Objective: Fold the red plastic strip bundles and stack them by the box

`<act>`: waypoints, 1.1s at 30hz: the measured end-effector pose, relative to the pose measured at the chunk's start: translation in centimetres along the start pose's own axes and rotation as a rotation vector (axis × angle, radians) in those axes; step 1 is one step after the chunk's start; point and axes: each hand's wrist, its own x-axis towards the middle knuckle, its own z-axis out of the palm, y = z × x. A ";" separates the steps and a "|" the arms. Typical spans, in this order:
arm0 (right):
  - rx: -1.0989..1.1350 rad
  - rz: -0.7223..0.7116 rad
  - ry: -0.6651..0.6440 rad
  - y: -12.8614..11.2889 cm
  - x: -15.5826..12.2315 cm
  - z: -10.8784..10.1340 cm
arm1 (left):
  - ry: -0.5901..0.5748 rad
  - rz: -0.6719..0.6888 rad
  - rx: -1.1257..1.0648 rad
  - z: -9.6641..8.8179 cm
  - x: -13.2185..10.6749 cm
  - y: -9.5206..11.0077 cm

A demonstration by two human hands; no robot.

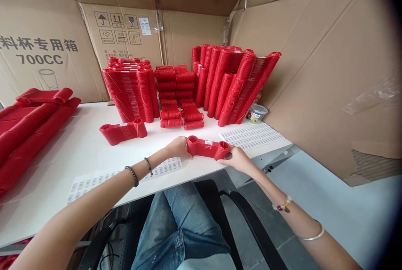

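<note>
Near the front edge of the white table (pixel 91 153), my two hands hold a red plastic bundle (pixel 205 148) with a round hollow at each end and a white barcode label on top. The fingers of my left hand (pixel 179 147) close on its left end. At the right end, my right hand (pixel 237 159) grips it between thumb and fingers. A similar red bundle (pixel 124 131), labelled and with a thin band around it, stands to the left, apart from my hands. Sheets of barcode stickers (pixel 253 135) lie to the right, and another sticker sheet (pixel 166 168) lies partly under my left forearm.
Tall red stacks (pixel 128 90) stand at the back left, with lower stacks (pixel 171 113) in the middle and leaning ones (pixel 234 90) at right. A lidded tub (pixel 256 113) sits beside them. Long red rolls (pixel 37 123) lie far left. Cardboard walls (pixel 194 31) enclose the back and right.
</note>
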 end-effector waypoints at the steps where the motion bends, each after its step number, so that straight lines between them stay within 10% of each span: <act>1: 0.000 -0.005 0.004 0.1 0.0 0.1 | -0.015 0.001 0.009 -0.1 0.1 -0.1; 19: 0.112 0.002 0.049 0.4 -0.6 0.5 | -0.092 -0.141 -0.296 -4.7 0.1 -0.7; 33: 0.211 -0.025 0.212 0.8 -3.2 2.0 | -0.028 -0.114 -0.309 -0.3 -0.7 3.0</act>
